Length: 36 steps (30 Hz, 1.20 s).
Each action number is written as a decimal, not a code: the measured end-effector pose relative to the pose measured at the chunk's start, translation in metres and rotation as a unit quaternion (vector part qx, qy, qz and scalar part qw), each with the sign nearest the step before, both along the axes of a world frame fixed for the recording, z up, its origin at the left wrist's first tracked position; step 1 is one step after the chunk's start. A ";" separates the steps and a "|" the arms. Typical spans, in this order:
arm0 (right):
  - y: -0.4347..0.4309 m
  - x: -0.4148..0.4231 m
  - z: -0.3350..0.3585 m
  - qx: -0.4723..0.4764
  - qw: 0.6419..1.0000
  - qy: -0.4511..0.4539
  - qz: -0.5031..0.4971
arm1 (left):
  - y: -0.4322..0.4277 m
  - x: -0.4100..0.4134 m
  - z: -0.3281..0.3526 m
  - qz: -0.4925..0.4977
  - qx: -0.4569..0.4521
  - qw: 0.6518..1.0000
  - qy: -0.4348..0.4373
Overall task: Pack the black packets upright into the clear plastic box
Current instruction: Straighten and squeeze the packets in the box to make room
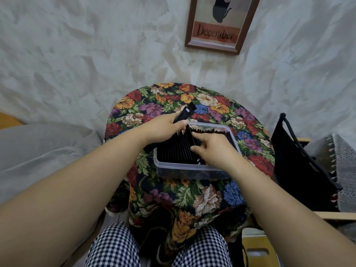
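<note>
A clear plastic box (192,171) stands on a round table under a floral cloth (202,197). Inside it, several black packets (173,151) stand upright in a tight row. My left hand (163,130) is at the box's far left corner and grips a bundle of black packets (185,111) whose upper ends stick out past my fingers; one end of the bundle shows a pale label. My right hand (210,147) reaches over the box, its fingertips touching the tops of the standing packets. Further packets with zigzag tops (208,131) fill the far side.
The wall is close behind the table, with a framed "December" picture (219,24) on it. A black fabric bag on a wooden frame (296,162) stands to the right. A grey cushion (38,151) lies left. My checked trouser legs (115,247) are under the table edge.
</note>
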State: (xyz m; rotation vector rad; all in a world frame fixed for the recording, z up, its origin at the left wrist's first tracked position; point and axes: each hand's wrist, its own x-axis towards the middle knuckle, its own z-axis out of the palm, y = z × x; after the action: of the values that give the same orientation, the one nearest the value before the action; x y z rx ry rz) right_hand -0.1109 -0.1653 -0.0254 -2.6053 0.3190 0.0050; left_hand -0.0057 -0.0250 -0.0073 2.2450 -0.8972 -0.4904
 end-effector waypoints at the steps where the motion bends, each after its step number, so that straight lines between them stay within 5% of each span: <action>1: -0.001 0.000 -0.001 0.002 1.000 0.000 -0.001 | 0.001 0.000 0.000 -0.002 -0.001 1.000 0.002; 6: 0.001 -0.002 -0.001 -0.004 1.000 0.000 0.004 | 0.003 0.001 -0.003 -0.001 -0.002 1.000 0.003; 17: -0.001 -0.005 -0.002 -0.268 0.958 -0.020 0.097 | 0.005 0.002 -0.003 0.003 0.003 1.000 -0.004; 24: -0.008 -0.014 -0.012 -0.168 0.967 0.075 0.177 | 0.005 0.003 -0.003 0.000 -0.005 1.000 -0.006; 36: -0.004 -0.021 -0.009 -0.219 0.953 0.107 0.181 | 0.009 0.001 -0.002 0.010 -0.037 0.999 0.039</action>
State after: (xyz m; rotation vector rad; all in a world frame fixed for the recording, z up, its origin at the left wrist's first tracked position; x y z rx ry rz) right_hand -0.1324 -0.1695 -0.0349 -3.0750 -0.1041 0.3877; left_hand -0.0051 -0.0160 -0.0097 2.1519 -0.8383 -0.5230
